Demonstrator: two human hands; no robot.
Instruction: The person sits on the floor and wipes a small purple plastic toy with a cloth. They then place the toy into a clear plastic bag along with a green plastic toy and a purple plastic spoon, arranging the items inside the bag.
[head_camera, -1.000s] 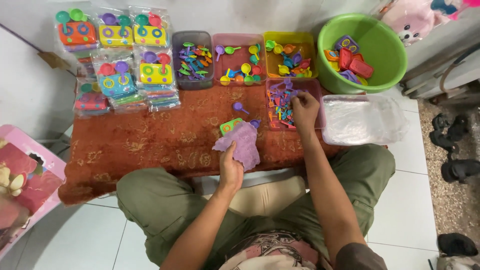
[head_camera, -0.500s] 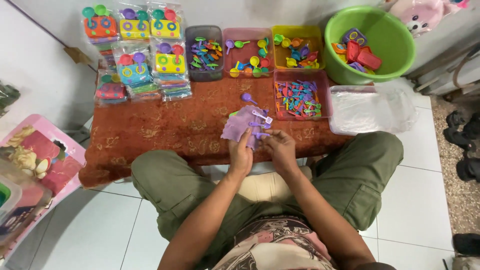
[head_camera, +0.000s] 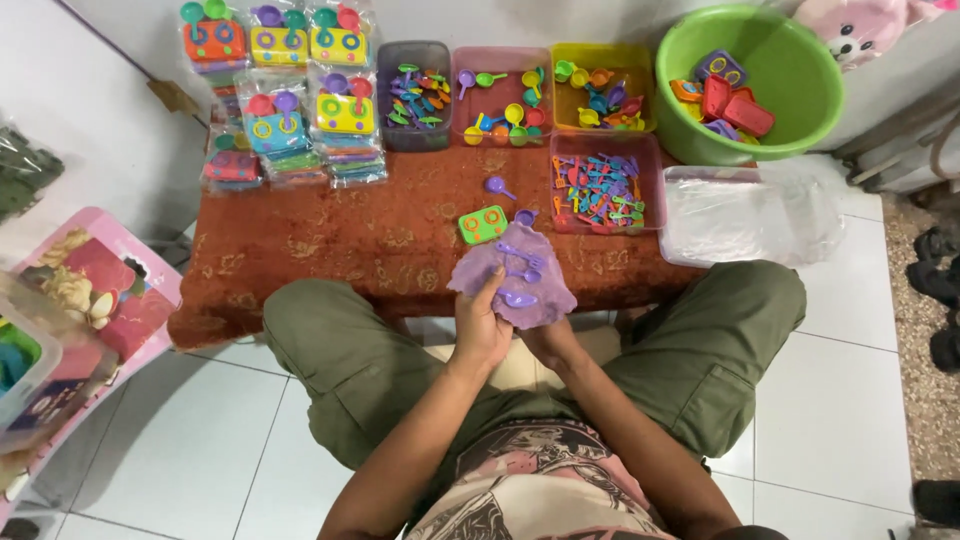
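The person sits low with knees spread, both hands meeting at the near edge of the rust-red mat (head_camera: 330, 250). The left hand (head_camera: 480, 325) is clamped on the side of a purple plastic bag (head_camera: 515, 262) with small purple utensils showing through it. The right hand (head_camera: 545, 340) is mostly hidden under the bag, so I cannot tell its grip. Just beyond lies a green toy stove (head_camera: 483, 223). Farther back stand trays of coloured toy pieces (head_camera: 500, 95), packed toy sets (head_camera: 280, 90) to the left, and a green basin (head_camera: 750, 85) to the right.
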